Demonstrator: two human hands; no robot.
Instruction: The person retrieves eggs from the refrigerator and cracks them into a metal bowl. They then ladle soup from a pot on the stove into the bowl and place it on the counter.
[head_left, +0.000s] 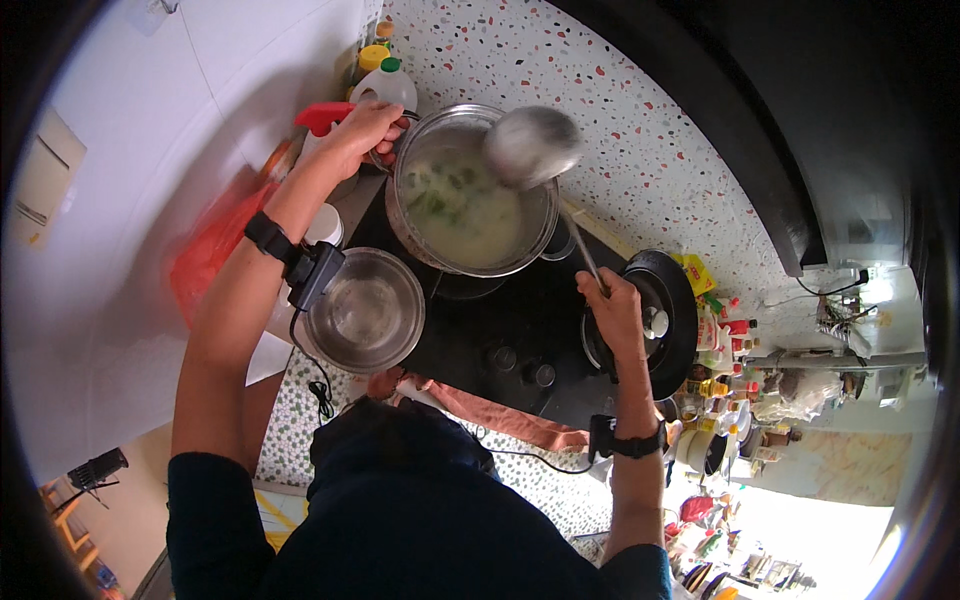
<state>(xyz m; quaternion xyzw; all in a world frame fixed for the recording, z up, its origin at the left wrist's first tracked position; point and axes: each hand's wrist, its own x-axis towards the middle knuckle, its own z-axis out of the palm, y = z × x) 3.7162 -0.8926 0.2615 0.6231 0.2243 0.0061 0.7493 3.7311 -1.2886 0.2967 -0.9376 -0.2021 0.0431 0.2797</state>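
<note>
A steel cooking pot (469, 266) of cloudy soup with green leaves stands on the black stove, its rim tilted a little. My left hand (373, 135) grips the pot's side handle at the upper left. In my right hand (615, 304) is the long handle of a metal ladle (532, 146); its blurred bowl is over the pot's right rim, underside towards me. Whether the bowl holds anything is hidden. Left of the stove's front sits an empty-looking steel bowl (365, 310).
A lidded black frying pan (671, 330) is at the stove's right. Stove knobs (544, 375) face me. Behind my left hand are a white plastic jug (401, 86) and a red spray trigger (324, 116). A red plastic bag (217, 240) lies left; several bottles (739, 327) stand right.
</note>
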